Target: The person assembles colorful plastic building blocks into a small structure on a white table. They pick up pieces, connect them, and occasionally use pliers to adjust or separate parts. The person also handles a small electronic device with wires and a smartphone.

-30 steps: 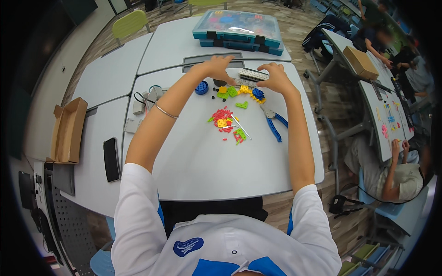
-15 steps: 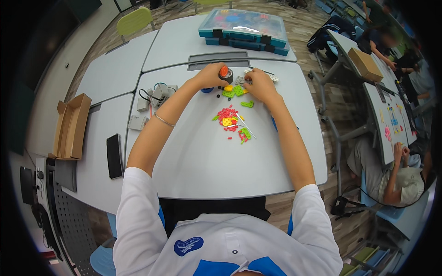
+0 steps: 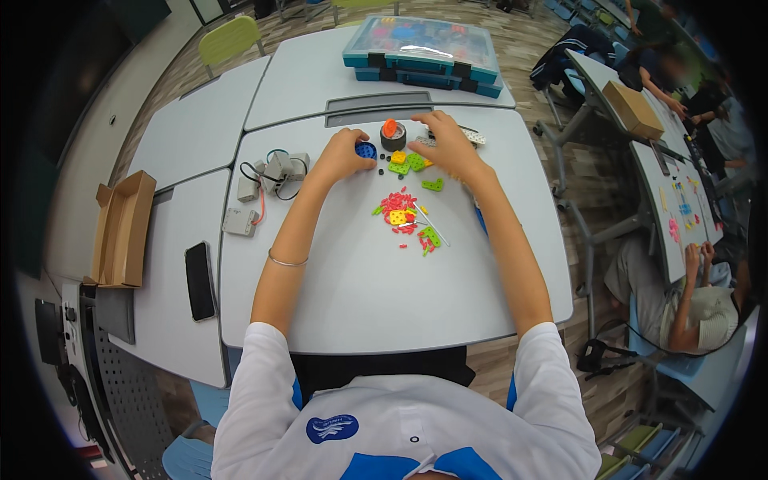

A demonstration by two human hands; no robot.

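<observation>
The right forearm (image 3: 510, 240) was hiding most of a blue tool (image 3: 481, 219), while the left hand (image 3: 342, 157) partly covered a blue wheel (image 3: 366, 150).

The left hand (image 3: 346, 158) curls thumb and fingers round a blue wheel (image 3: 366, 150), while the right hand (image 3: 445, 146), fingers spread, is just beside a dark grey wheel (image 3: 394, 142) with an orange round piece (image 3: 390, 128) at its rim. Nearer the person, small red pieces (image 3: 392, 198) lie heaped on the white table (image 3: 384, 296); 2 stacked teal cases (image 3: 424, 63) sit beyond the hands
</observation>
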